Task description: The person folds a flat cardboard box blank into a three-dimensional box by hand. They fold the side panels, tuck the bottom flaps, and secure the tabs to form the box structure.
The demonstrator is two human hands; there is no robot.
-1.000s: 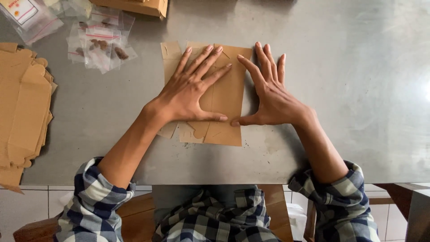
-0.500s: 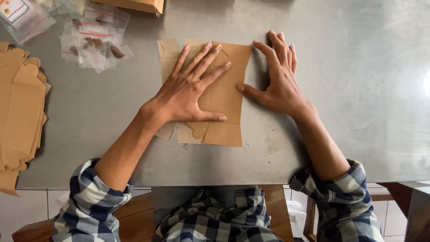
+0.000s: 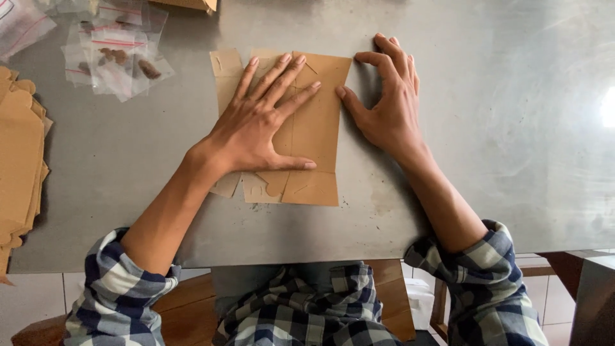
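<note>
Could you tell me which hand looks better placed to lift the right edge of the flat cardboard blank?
Probably the right hand: it rests on the table beside the blank, thumb tip at its right edge. The left hand lies flat across the blank, pinning it.

1. I counted two hands: the left hand point(image 3: 256, 125) lay flat on the cardboard and the right hand point(image 3: 384, 102) rested at its right edge.
2. I counted one flattened brown cardboard box blank point(image 3: 317, 122) under the hands.
3. I counted one stack of similar cardboard blanks point(image 3: 19, 166) at the left edge; the number of sheets could not be determined.
4. I counted several clear plastic bags point(image 3: 115, 57), overlapped; an exact count was not possible.
5. I counted one grey table point(image 3: 500, 128).
</note>
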